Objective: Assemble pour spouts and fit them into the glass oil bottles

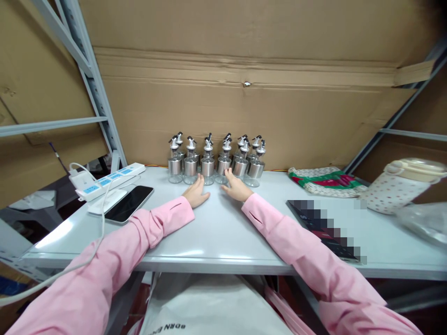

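Note:
Several glass bottles with metal bands and black-and-silver pour spouts stand upright in rows at the back of the grey table (216, 232), among them a front left bottle (175, 166) and a front right bottle (255, 169). My left hand (196, 192) is just in front of the left-middle bottles, fingers extended, palm turned inward, holding nothing. Opposite it, my right hand (236, 187) has its fingers apart and its fingertips close to a middle bottle (224, 164); whether they touch it is not clear. Nothing lies between my two hands.
At the left are a power strip (111, 180), a black-screened phone (130, 204) and a white cable (103, 218) crossing my left sleeve. To the right lie a patterned cloth (326, 181), a partly blurred dark flat item (324, 230), a dotted container (396, 186) and a plastic bag (424, 221).

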`<act>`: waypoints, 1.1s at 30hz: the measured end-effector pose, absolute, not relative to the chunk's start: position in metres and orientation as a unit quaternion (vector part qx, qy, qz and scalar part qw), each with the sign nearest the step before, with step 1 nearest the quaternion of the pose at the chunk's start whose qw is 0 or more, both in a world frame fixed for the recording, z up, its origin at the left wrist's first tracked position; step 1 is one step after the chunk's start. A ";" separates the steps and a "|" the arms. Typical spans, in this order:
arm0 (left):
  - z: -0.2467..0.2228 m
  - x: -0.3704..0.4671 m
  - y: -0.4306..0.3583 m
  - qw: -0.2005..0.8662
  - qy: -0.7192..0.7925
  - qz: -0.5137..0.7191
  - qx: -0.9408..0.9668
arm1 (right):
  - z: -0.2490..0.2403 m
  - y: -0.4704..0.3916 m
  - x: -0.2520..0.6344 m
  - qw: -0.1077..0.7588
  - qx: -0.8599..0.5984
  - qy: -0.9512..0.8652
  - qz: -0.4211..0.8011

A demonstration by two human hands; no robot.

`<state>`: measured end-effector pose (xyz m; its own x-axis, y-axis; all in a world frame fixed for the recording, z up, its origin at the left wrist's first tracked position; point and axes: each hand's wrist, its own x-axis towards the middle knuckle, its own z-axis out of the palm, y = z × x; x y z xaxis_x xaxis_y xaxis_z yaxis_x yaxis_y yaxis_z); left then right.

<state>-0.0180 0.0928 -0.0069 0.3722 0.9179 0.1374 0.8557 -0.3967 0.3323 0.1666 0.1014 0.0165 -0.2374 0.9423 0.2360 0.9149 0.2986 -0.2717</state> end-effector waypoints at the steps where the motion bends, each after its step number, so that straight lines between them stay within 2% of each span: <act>1: -0.007 -0.018 0.091 0.086 0.536 0.161 0.824 | 0.020 0.100 0.167 0.188 -0.604 -0.774 0.030; 5: -0.004 -0.017 0.082 -0.017 0.490 0.206 0.847 | 0.030 0.092 0.170 0.252 -0.657 -0.705 -0.083; 8: -0.004 -0.016 0.082 -0.035 0.465 0.194 0.863 | 0.027 0.093 0.175 0.264 -0.662 -0.684 -0.156; 15: -0.011 -0.029 0.108 0.061 0.417 0.154 0.894 | 0.010 0.113 0.186 0.227 -0.626 -0.739 -0.103; 18: -0.014 -0.036 0.114 0.044 0.394 0.173 0.902 | 0.008 0.113 0.185 0.213 -0.623 -0.746 -0.102; 21: -0.009 -0.038 0.108 -0.026 0.405 0.210 0.890 | 0.011 0.107 0.181 0.204 -0.646 -0.729 -0.099; 24: 0.002 -0.037 0.099 -0.111 0.475 0.305 0.818 | 0.019 0.104 0.179 0.245 -0.680 -0.682 -0.109; 26: 0.008 -0.038 0.097 -0.122 0.539 0.369 0.747 | 0.023 0.106 0.184 0.292 -0.694 -0.647 -0.118; 30: 0.007 -0.048 0.106 -0.034 0.615 0.431 0.660 | 0.021 0.122 0.208 0.380 -0.713 -0.584 -0.074; 33: 0.002 -0.056 0.115 -0.003 0.601 0.426 0.676 | 0.011 0.134 0.224 0.390 -0.678 -0.623 -0.032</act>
